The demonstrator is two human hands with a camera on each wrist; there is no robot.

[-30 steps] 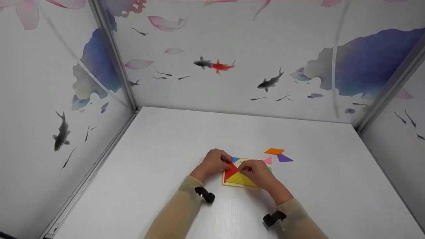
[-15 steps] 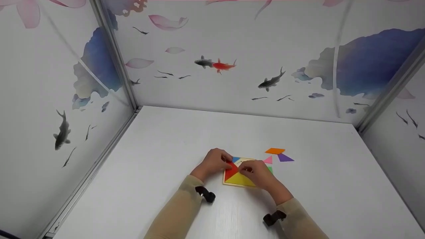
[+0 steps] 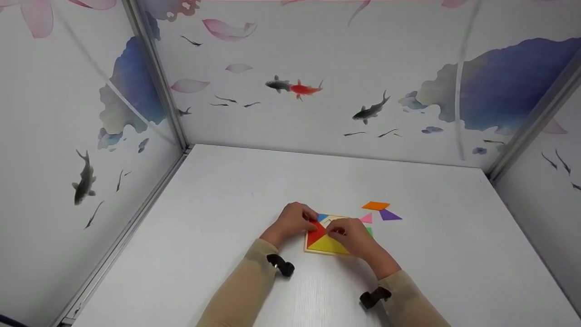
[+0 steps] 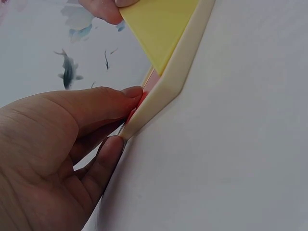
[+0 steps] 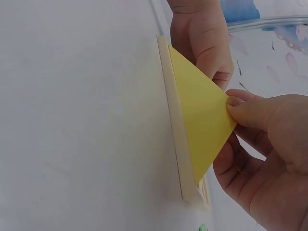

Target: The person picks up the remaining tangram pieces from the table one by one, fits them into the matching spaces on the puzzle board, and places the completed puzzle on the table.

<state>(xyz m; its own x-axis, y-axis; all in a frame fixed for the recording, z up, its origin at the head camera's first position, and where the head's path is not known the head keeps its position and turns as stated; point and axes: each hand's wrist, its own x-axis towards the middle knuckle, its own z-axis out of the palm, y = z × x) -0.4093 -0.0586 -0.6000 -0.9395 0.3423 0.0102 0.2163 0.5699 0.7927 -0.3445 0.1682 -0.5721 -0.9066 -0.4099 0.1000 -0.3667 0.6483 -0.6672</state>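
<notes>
In the head view, a shallow wooden tangram tray (image 3: 327, 254) lies on the table between both hands. My left hand (image 3: 294, 222) grips its left edge, the thumb over the red triangle (image 3: 316, 233) set in it. Thumb and fingers of my right hand (image 3: 358, 238) pinch the yellow triangle (image 5: 202, 113) at one corner. The left wrist view has that yellow piece (image 4: 161, 29) tilted at the tray's near rim (image 4: 185, 67), its tip over the red one. A blue piece (image 3: 322, 217) shows at the tray's far left corner. My right hand hides the tray's right side.
Right of the tray lie a pink triangle (image 3: 366, 218) and a green piece (image 3: 369, 232), partly hidden by the right hand. Farther back are an orange parallelogram (image 3: 376, 205) and a purple triangle (image 3: 390, 215). Printed walls enclose the white table (image 3: 227, 181) at the left, back and right.
</notes>
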